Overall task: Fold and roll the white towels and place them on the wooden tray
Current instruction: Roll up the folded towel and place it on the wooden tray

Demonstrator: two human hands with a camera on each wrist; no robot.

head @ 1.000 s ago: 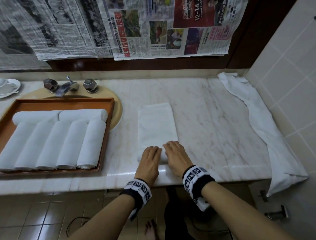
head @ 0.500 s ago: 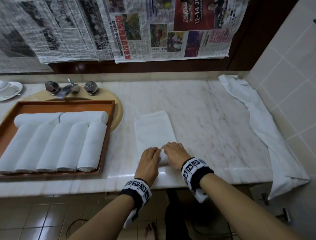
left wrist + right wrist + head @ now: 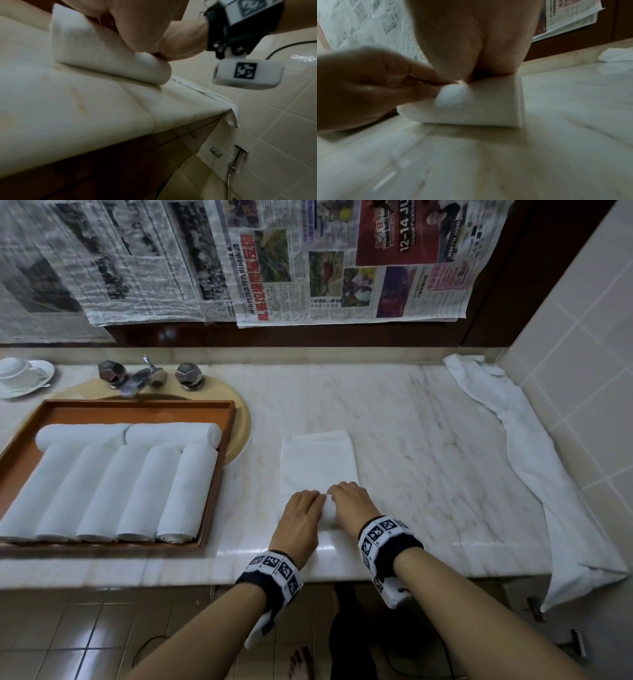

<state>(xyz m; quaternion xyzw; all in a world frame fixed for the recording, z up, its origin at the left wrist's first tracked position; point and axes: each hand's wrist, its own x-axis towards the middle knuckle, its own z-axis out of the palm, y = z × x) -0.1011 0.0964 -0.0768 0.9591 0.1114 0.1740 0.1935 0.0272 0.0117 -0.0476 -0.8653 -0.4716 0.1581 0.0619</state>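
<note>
- Rolling the towel (image 3: 317, 463) away from us is, we judge, the step in hand; to do it well we would keep both hands level, so the roll stays even and its ends line up.
- The counter (image 3: 428, 440) carries the towel near its front edge, right of the tray (image 3: 219, 474); the flat part lies ahead of the hands and the rolled part sits under them.
- The tray holds seven rolled towels (image 3: 113, 491): five side by side and two laid end to end across the far ends. We judge there is little bare room left for another.
- A loose towel (image 3: 534, 467) lies along the right wall, apart from the work, one end hanging off the counter; we take it as not yet folded.
- The towel in hand is white and folded into a narrow strip, with a snug roll at the near end; the right wrist view shows the layered edges at one end.
- Our left hand (image 3: 301, 520) curls over the left half of the roll, fingers (image 3: 419, 81) pinching it.
- Our right hand (image 3: 351, 506) curls over the right half, its grip clamped on the roll; pressing lightly should keep the roll snug.
</note>
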